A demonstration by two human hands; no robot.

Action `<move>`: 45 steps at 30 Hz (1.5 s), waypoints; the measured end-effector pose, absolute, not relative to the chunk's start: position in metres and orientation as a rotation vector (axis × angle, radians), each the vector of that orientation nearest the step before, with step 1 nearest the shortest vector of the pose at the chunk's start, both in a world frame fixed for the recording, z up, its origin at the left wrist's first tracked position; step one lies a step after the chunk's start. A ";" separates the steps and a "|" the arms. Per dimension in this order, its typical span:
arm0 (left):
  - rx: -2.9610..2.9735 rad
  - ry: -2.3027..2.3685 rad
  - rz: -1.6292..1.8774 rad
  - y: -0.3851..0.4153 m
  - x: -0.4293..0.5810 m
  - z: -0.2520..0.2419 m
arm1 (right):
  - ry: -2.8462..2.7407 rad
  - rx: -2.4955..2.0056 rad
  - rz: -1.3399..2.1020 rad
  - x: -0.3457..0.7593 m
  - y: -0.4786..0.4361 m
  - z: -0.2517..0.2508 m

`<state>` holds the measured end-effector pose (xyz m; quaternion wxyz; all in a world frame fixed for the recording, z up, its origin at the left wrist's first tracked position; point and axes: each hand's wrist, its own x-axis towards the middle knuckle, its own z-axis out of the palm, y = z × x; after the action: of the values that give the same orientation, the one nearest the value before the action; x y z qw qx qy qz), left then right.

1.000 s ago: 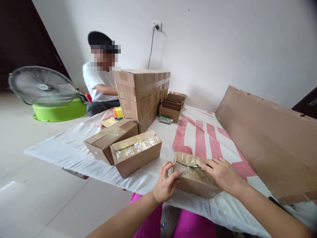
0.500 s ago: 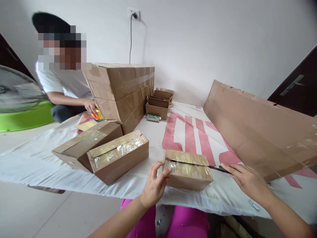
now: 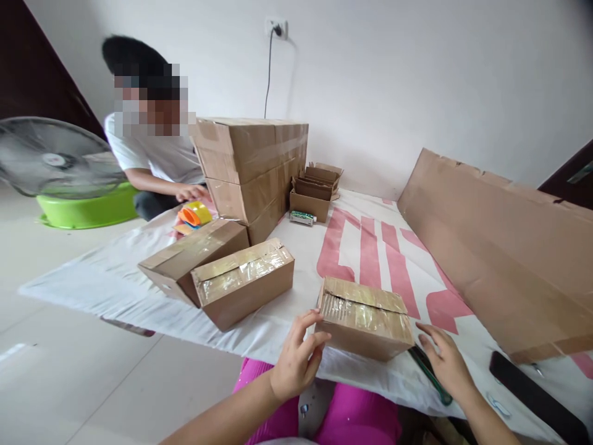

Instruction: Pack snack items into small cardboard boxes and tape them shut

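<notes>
**A:** What is lying about the hands, biggest first?

**B:** A desk (image 3: 370, 259) under a white and red cloth is stretching away ahead of both hands. A cardboard sheet (image 3: 500, 247) is leaning beyond the right hand (image 3: 445, 363), out to its right. Far ahead of the left hand (image 3: 296, 358), a stack (image 3: 252, 167) of taped cartons is standing. A person (image 3: 152, 157) in a white shirt is sitting behind the stack.

**A:** And off the desk?

**B:** A fan (image 3: 55, 154) is standing well to the left of the left hand, with a green basin (image 3: 88, 210) by it.

**A:** Nearer in?

**B:** Two taped boxes (image 3: 222, 272) are lying side by side, touching, ahead and left of the left hand. Some open cartons (image 3: 317, 188) are sitting far ahead, just right of the stack.

**A:** What are the hands doing?

**B:** The left hand is gripping the small box (image 3: 365, 318) at its near left corner, with fingers curling over the top edge and the thumb pressing the end. That box is sitting at the desk's near edge, between the two hands. The right hand is lying open just right of it, palm down, fingers spreading, holding nothing.

**A:** Anything smaller?

**B:** A black phone (image 3: 537, 395) is lying to the right of the right hand. A green-handled cutter (image 3: 428, 371) is lying by that hand's fingertips, and I cannot tell whether they are touching it. A tape roll (image 3: 194, 214) is lying far ahead and left, near the person's hand. A tube (image 3: 302, 217) is lying by the open cartons.
</notes>
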<state>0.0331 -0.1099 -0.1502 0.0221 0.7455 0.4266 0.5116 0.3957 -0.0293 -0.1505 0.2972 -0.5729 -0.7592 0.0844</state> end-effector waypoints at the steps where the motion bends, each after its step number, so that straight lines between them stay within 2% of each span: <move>1: 2.276 1.335 1.609 -0.110 0.034 -0.152 | -1.962 -1.485 0.303 0.387 -0.031 -0.142; 3: 2.197 1.359 1.651 -0.111 0.036 -0.154 | -1.910 -1.437 0.409 0.370 -0.035 -0.126; 9: 2.013 1.378 1.738 -0.107 0.037 -0.157 | -1.816 -1.495 0.386 0.346 -0.049 -0.112; 12: 1.973 1.397 1.664 -0.105 0.035 -0.157 | -1.866 -1.306 0.524 0.346 -0.057 -0.107; 16: 2.062 1.413 1.620 -0.107 0.032 -0.160 | -2.232 -0.990 0.677 0.348 -0.068 -0.095; 20: 1.973 1.319 1.649 -0.107 0.031 -0.169 | -2.353 -1.012 0.375 0.345 -0.070 -0.099; 26: 1.667 1.497 1.563 -0.078 0.020 -0.172 | -2.337 -0.997 0.007 0.339 -0.065 -0.121; 31: 1.812 1.439 1.519 -0.058 0.010 -0.167 | -2.345 -0.984 -0.044 0.340 -0.064 -0.125; 45: 1.642 1.475 1.484 -0.048 0.016 -0.161 | -2.318 -0.955 -0.081 0.333 -0.064 -0.126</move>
<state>0.0160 -0.0484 -0.1608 0.2388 0.5994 0.5386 0.5418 0.3333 -0.0645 -0.1260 0.3112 -0.3619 -0.8782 -0.0308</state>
